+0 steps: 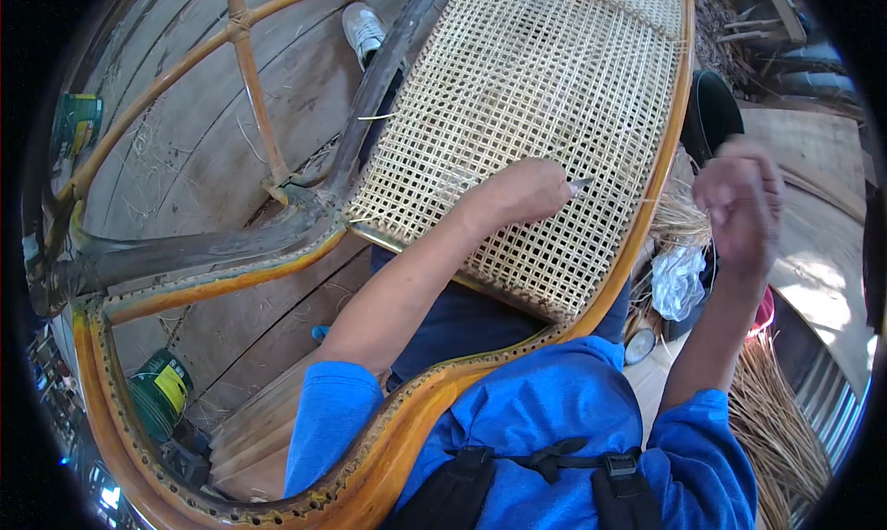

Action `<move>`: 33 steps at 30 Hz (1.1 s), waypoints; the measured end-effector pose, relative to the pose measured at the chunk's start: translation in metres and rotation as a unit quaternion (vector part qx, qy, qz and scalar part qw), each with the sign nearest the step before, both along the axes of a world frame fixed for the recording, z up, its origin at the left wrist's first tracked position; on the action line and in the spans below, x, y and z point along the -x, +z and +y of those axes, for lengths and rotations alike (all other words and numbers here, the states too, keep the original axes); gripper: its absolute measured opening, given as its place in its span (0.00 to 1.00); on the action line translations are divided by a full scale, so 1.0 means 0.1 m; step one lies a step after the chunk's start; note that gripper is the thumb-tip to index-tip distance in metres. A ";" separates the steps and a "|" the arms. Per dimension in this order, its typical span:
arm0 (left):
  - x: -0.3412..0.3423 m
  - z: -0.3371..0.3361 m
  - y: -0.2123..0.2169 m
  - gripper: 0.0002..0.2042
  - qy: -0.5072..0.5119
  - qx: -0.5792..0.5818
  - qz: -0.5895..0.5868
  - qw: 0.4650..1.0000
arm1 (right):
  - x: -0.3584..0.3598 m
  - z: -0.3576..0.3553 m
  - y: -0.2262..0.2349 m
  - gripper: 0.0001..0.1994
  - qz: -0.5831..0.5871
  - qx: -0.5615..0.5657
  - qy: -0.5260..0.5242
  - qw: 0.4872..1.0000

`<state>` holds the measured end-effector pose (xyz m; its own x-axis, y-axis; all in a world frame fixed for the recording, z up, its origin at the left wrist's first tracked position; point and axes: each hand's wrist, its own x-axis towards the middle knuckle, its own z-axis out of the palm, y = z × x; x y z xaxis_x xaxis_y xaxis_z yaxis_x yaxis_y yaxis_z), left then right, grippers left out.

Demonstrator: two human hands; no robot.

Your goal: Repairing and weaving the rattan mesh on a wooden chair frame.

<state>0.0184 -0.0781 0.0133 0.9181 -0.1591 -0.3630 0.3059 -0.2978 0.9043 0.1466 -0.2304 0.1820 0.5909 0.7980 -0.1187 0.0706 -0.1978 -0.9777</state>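
Note:
A woven cane panel [517, 96] with an open mesh is stretched in a curved, varnished wooden frame [667, 160] in front of me. My left hand [531, 190] rests over the lower part of the mesh, fingers closed around a small tool with a pointed metal tip [580, 185]. The tool's handle is hidden in the fist. Raised beyond the frame's right edge, my right hand [742, 207] is smeared by motion. Its fingers look curled together, and whatever they hold cannot be made out. A pale strand end [651, 200] sticks out at the frame's right rail, near that hand.
The frame's drilled wooden rail [388, 419] curves across my lap. Bundled cane strands [781, 419] and a clear plastic bag [679, 280] lie to the right. A dark bucket [713, 109] stands behind the right hand. Green cans [162, 391] sit at left, and another person's shoe [363, 33] shows at the top.

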 end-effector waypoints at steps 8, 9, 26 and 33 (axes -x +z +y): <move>0.66 0.51 -0.02 0.13 0.001 -0.166 0.057 0.984 | 0.56 0.18 -0.88 0.08 -0.191 0.320 0.196 0.907; 0.69 0.48 0.00 0.12 0.002 -0.205 0.048 0.978 | 0.56 0.16 -0.96 0.08 -0.222 0.332 0.211 0.892; 0.39 0.17 0.17 0.08 -0.095 -0.345 -0.015 0.934 | 0.68 0.31 -1.35 0.11 -0.294 0.462 0.203 0.812; 0.71 0.07 -0.03 0.06 0.085 -0.317 -0.128 0.936 | 0.81 0.33 -1.40 0.09 -0.362 0.423 0.177 0.811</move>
<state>-0.0528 -0.0715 0.0106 0.9804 0.1698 -0.0999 0.1951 -0.7655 0.6131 0.0651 -0.1971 0.0418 0.5022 0.7467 -0.4362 0.7650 -0.6188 -0.1785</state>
